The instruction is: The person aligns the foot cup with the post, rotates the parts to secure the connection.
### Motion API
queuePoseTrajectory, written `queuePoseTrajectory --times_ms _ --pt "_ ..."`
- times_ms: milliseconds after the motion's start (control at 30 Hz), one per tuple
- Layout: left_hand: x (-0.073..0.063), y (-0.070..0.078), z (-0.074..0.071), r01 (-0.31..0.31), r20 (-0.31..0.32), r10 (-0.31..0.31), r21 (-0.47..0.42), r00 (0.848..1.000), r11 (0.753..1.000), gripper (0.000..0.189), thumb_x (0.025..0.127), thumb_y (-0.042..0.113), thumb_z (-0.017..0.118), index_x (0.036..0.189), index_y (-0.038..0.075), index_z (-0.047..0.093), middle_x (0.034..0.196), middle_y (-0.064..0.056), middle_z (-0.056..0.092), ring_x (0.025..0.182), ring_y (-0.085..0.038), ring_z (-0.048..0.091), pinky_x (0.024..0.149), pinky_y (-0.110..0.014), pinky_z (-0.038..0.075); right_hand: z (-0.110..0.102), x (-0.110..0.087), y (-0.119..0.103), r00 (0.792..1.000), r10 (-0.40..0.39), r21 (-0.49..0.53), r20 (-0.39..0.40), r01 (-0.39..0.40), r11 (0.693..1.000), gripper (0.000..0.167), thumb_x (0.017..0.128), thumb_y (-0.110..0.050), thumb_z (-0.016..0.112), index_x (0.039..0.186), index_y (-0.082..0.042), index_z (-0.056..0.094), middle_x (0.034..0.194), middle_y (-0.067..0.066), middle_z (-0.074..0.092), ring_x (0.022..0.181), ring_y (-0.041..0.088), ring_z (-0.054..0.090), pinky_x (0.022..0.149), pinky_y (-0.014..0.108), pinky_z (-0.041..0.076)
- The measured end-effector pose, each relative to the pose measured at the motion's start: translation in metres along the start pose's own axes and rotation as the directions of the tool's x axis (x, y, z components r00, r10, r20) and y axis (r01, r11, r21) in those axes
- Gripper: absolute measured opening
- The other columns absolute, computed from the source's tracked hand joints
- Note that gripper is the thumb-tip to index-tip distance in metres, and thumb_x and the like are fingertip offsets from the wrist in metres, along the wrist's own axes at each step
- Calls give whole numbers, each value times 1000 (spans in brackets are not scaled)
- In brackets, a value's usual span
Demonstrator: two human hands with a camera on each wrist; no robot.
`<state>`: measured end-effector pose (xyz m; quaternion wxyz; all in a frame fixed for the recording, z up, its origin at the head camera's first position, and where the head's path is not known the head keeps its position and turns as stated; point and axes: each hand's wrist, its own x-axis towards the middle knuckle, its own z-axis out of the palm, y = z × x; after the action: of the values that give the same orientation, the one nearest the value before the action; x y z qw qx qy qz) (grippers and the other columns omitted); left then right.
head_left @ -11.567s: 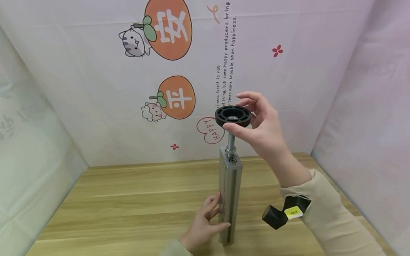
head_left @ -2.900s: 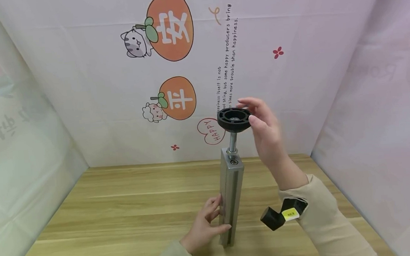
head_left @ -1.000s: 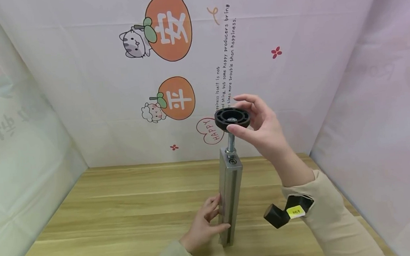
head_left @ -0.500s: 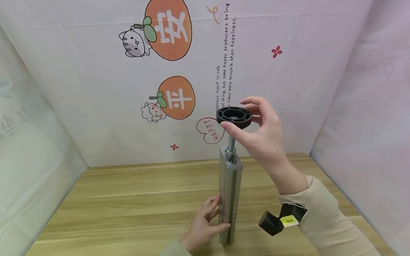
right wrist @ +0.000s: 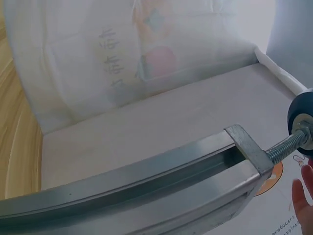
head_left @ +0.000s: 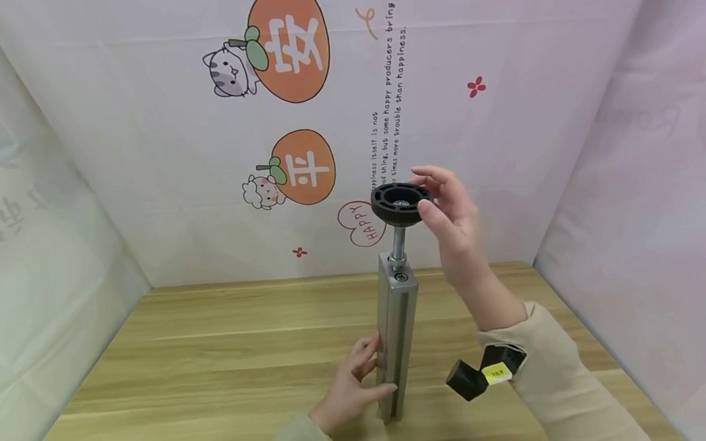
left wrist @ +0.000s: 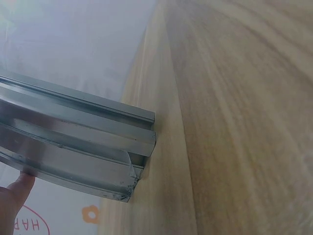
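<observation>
An aluminium profile (head_left: 396, 340) stands upright on the wooden table. From its top end rises a threaded rod (head_left: 398, 244) with a nut at its base, and this rod carries a round black leveling foot (head_left: 398, 214). My left hand (head_left: 349, 388) holds the profile low down, thumb in front and fingers at its left side. At the foot's right side, my right hand (head_left: 458, 223) holds the rim between thumb and fingers; the fingers are partly hidden behind it. The left wrist view has the profile's lower end (left wrist: 112, 166) against the tabletop.
A wooden tabletop (head_left: 216, 367) lies below, with white printed sheets at the back (head_left: 170, 158), left (head_left: 22, 237) and right (head_left: 646, 193). A black camera mount (head_left: 469, 380) sticks out from my right wrist.
My right thumb has swung from the front of the foot's rim to its right side, and the wrist has turned. My left hand and the profile stay in place.
</observation>
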<state>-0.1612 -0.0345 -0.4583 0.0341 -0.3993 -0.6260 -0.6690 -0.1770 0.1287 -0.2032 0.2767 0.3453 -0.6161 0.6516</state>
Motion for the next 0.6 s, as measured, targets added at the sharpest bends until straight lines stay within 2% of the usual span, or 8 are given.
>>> queuePoseTrajectory --times_ms 67,133,200,300,400,467,600 --pt "0 0 0 0 3 0 0 1000 1000 81 83 -3 67 149 9 21 134 -24 36 125 -3 41 101 -39 47 -3 3 5 996 28 180 80 -42 983 33 89 -18 48 120 -11 56 106 -1 59 97 12 56 88 22 48" --pt "0 -1 -1 -2 5 2 -1 1000 1000 81 83 -3 67 149 9 21 134 -24 36 125 -3 41 101 -41 47 -4 5 9 984 38 315 173 -92 945 33 91 -19 47 122 -13 54 109 -1 60 101 12 56 92 24 47" --pt "-1 -1 -1 2 5 -2 -1 1000 1000 81 83 -3 67 149 9 21 134 -24 36 126 -3 40 102 -41 46 -6 7 12 966 47 407 254 -151 901 35 92 -22 47 125 -13 52 113 1 60 105 14 56 96 25 45" --pt "-1 -1 -1 20 2 -20 4 1000 1000 81 83 -2 68 149 9 21 135 -24 36 126 -3 39 104 -37 45 -5 10 12 942 48 484 331 -213 849 37 92 -22 47 129 -16 47 120 3 56 110 16 54 100 26 43" --pt "0 -2 -1 22 3 -22 9 1000 1000 81 83 -2 68 149 9 21 136 -23 36 127 -3 39 105 -32 44 -4 14 12 931 34 565 363 -249 787 40 90 -19 46 130 -17 45 124 6 53 112 19 50 101 27 42" --pt "0 -3 -1 16 6 -16 11 1000 1000 81 83 -2 67 149 9 21 136 -21 36 128 -3 38 105 -31 44 -3 16 13 927 5 604 375 -249 757 42 88 -16 45 130 -17 45 125 6 51 114 19 48 101 28 41" --pt "0 -5 -2 -4 9 4 9 1000 1000 82 84 -3 67 149 11 21 137 -14 37 128 -3 37 105 -31 44 0 18 13 918 -20 634 395 -257 729 42 86 -15 45 128 -18 50 126 5 50 119 19 41 102 28 38"
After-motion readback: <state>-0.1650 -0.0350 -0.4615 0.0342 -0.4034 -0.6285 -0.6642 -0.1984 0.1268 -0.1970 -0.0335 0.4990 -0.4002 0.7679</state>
